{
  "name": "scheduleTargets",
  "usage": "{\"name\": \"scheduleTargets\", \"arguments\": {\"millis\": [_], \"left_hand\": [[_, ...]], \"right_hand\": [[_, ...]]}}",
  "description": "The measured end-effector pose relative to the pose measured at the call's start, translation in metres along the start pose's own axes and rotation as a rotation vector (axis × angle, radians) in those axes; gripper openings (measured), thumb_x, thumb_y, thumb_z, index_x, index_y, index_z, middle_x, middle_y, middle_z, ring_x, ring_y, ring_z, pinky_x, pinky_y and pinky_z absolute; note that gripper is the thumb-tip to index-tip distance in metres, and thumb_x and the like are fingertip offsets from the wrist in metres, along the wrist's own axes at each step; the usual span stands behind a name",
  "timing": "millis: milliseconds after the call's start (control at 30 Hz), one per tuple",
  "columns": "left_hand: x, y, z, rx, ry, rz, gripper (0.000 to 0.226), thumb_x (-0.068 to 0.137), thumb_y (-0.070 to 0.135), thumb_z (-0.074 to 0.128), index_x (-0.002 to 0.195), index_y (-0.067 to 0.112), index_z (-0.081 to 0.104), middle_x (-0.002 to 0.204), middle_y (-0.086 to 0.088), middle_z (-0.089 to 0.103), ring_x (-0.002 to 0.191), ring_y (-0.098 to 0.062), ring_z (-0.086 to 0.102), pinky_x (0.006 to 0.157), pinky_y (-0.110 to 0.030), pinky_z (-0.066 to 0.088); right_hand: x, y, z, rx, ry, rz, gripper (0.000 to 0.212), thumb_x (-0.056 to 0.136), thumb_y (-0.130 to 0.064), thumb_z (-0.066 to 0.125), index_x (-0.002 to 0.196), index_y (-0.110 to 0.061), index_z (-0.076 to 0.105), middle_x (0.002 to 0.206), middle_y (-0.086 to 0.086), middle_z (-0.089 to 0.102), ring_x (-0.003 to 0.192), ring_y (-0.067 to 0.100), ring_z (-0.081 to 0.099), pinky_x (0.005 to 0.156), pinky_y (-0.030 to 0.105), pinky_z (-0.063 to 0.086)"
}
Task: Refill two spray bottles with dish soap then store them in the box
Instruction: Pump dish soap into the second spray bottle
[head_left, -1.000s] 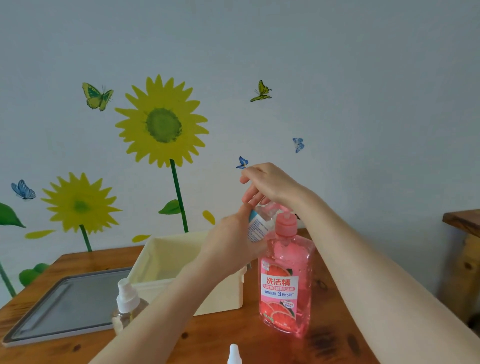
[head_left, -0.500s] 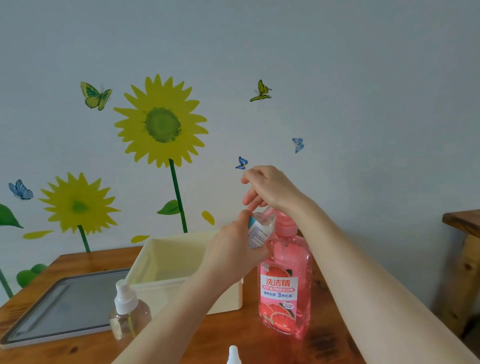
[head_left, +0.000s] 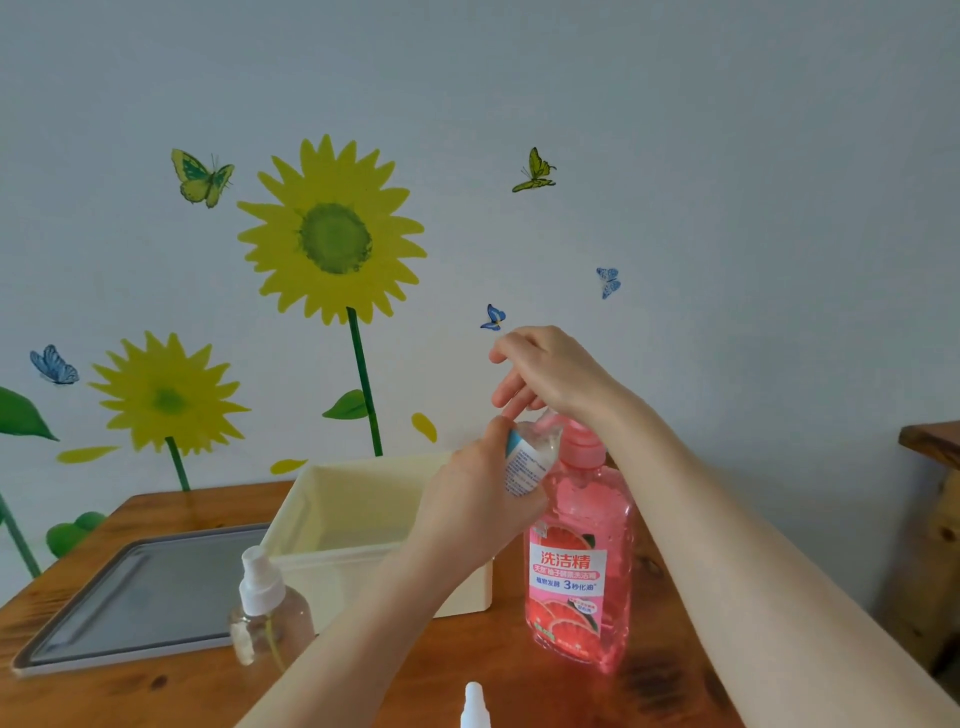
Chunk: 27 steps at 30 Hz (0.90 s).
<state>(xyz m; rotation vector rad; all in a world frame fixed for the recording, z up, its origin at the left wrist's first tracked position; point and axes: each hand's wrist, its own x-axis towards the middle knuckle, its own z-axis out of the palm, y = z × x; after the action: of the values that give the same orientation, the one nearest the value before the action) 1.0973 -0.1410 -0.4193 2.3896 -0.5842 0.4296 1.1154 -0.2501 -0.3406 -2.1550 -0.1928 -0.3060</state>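
Soap bottle, two spray bottles and box at the wooden desk (head_left: 457, 649)

The pink translucent dish-soap pump bottle (head_left: 579, 571) stands upright beside the open cream plastic box (head_left: 363, 525). The left grip (head_left: 467, 509) holds a small clear labelled spray bottle (head_left: 524, 462) tilted, top end by the pump spout. A round clear spray bottle with a white spray head (head_left: 270, 613) stands upright before the box.

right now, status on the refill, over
Left hand grips small spray bottle, tilted at dish soap bottle pump. Right hand over pump top, fingers straight. Second spray bottle capped, beside open box.
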Motion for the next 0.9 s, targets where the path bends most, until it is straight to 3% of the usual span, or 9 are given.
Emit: {"name": "scheduleTargets", "arguments": {"millis": [233,367,500,733,900], "left_hand": [[0.003,0.001,-0.005,-0.04,0.016,0.031,0.05,0.08,0.044,0.063,0.12,0.025,0.039,0.097,0.004,0.061,0.086,-0.016,0.064,0.071,-0.035,0.057],[-0.002,0.004,-0.007,-0.197,0.038,0.012,0.041,0.079,0.047,0.065,0.103,0.031,0.036,0.079,0.016,0.051,0.07,-0.005,0.058,0.063,-0.022,0.055],[-0.01,0.003,-0.002,-0.412,0.025,-0.018,0.035,0.082,0.045,0.063,0.104,0.028,0.042,0.086,0.009,0.059,0.072,-0.012,0.064,0.063,-0.031,0.059],[-0.016,0.001,0.004,-0.501,0.042,-0.066,0.037,0.085,0.032,0.063,0.112,0.025,0.038,0.101,0.001,0.059,0.083,-0.014,0.063,0.058,-0.017,0.052],[-0.02,0.0,0.0,-0.537,0.101,-0.112,0.04,0.082,0.034,0.067,0.108,0.027,0.037,0.102,0.007,0.057,0.089,-0.011,0.061,0.055,-0.008,0.049]], "right_hand": [[0.002,-0.004,-0.005,-0.016,-0.017,0.003,0.029,0.091,-0.019,0.038,0.106,-0.004,0.058,0.088,0.017,0.07,0.063,0.02,0.064,0.052,0.024,0.046],[0.005,-0.009,-0.007,-0.022,-0.016,-0.02,0.028,0.092,-0.024,0.039,0.102,-0.006,0.059,0.085,0.014,0.07,0.065,0.02,0.065,0.056,0.026,0.047],[0.005,-0.007,-0.008,0.039,0.039,-0.041,0.031,0.092,-0.03,0.04,0.099,-0.007,0.06,0.078,0.01,0.071,0.062,0.019,0.068,0.066,0.031,0.051],[-0.001,-0.007,-0.006,-0.145,0.152,-0.126,0.033,0.093,-0.023,0.042,0.089,0.004,0.059,0.078,0.013,0.068,0.06,0.016,0.066,0.038,0.018,0.045],[-0.006,-0.013,-0.005,-0.222,0.207,-0.225,0.036,0.096,-0.027,0.04,0.084,0.003,0.057,0.082,0.014,0.067,0.074,0.021,0.068,0.037,0.027,0.051]]}}
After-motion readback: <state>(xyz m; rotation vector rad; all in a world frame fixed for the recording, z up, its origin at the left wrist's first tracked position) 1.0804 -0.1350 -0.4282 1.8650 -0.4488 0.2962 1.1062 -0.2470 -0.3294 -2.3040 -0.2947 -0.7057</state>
